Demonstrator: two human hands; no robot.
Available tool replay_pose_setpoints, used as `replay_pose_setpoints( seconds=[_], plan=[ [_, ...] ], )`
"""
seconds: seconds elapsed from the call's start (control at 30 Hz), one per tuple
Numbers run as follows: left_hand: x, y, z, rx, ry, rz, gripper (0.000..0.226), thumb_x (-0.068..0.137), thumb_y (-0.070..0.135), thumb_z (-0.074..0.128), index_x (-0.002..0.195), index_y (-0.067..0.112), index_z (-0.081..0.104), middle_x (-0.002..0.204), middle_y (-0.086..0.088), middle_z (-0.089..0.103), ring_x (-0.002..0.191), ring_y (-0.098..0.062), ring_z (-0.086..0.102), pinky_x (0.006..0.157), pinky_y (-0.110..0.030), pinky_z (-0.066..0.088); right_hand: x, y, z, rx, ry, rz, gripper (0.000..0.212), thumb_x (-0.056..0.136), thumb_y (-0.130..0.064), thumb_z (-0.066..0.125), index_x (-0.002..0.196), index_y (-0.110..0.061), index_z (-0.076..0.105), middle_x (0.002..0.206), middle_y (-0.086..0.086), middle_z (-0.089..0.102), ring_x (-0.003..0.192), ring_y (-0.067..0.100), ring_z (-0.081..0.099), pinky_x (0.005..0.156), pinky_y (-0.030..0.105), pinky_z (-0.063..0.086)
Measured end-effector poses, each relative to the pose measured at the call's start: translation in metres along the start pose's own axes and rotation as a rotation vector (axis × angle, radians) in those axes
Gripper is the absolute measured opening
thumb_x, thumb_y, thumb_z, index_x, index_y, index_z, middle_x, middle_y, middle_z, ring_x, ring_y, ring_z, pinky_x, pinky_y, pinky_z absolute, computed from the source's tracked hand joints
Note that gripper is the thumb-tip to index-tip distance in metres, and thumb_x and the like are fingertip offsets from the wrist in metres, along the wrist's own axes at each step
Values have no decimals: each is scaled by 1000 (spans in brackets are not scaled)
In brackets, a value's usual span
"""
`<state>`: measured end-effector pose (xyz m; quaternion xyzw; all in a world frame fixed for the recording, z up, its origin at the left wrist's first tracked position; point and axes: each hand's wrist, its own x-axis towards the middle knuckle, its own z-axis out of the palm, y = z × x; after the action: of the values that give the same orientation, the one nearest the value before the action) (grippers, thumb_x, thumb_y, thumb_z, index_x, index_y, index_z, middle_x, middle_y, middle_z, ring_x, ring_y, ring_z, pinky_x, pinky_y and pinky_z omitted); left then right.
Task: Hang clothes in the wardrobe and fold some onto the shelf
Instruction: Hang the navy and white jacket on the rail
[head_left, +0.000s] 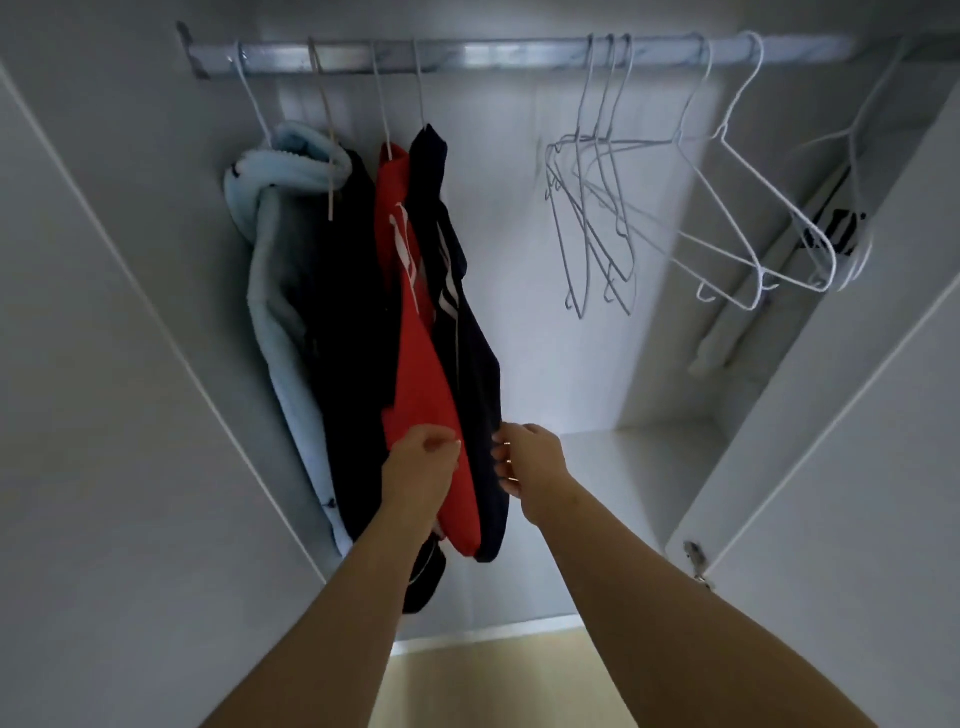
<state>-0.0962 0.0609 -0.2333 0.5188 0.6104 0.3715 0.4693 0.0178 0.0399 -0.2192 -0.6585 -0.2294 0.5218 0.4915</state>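
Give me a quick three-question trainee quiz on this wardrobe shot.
1. True or false: the left hand has its grip on the red fabric garment.
2. Where do the empty white wire hangers hang on the silver metal rail? A) left of the clothes; B) right of the clothes; C) between the clothes.
3. Fill in: the right hand holds the edge of the dark ____ garment.

Key: 1 true; 2 B; 3 navy, the dark navy garment hanging just right of the red one.
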Motion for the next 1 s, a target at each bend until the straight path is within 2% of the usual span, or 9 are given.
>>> replay_pose_setpoints(
  seconds=[0.1,0.17,0.37,0.6,0.83,1.0],
  plan=[
    [-56,-29,18,-17,-33,-95,16,90,11,53,83,24,61,80,2,64,71,-10,62,66,-27,51,-38,43,-33,12,11,60,13,90,-9,47,78,-8,50,64,5,48,52,14,40,49,22,34],
    [-97,-48,30,-18,-42,-148,18,90,11,53,80,25,58,79,1,63,66,-8,59,60,-22,47,-64,74,-57,24,30,106,13,90,-8,47,78,-7,51,64,5,49,52,14,40,50,23,33],
    [-238,-105,61,-31,-134,-337,9,91,11,52,88,17,58,79,-1,61,67,-12,57,59,-22,44,-155,168,-135,1,79,261,18,90,-10,48,72,-10,52,62,3,49,51,13,40,51,21,32],
    [-367,-152,56,12,-197,-476,9,91,10,51,89,15,58,76,0,59,66,-12,56,60,-24,43,-265,256,-180,8,99,386,19,90,-11,48,71,-10,51,60,2,49,47,13,39,48,21,31],
    [-460,-193,31,68,-311,-470,10,92,11,49,88,16,57,75,-1,59,65,-12,56,59,-23,43,-362,337,-188,40,156,419,21,91,-9,46,71,-10,50,58,4,48,46,14,38,43,20,29],
    [-548,-240,-13,141,-395,-479,13,93,14,48,84,20,55,75,0,58,69,-14,57,60,-23,43,-454,409,-178,84,213,452,23,92,-7,45,70,-8,48,59,7,45,45,16,37,41,19,27]
  ],
)
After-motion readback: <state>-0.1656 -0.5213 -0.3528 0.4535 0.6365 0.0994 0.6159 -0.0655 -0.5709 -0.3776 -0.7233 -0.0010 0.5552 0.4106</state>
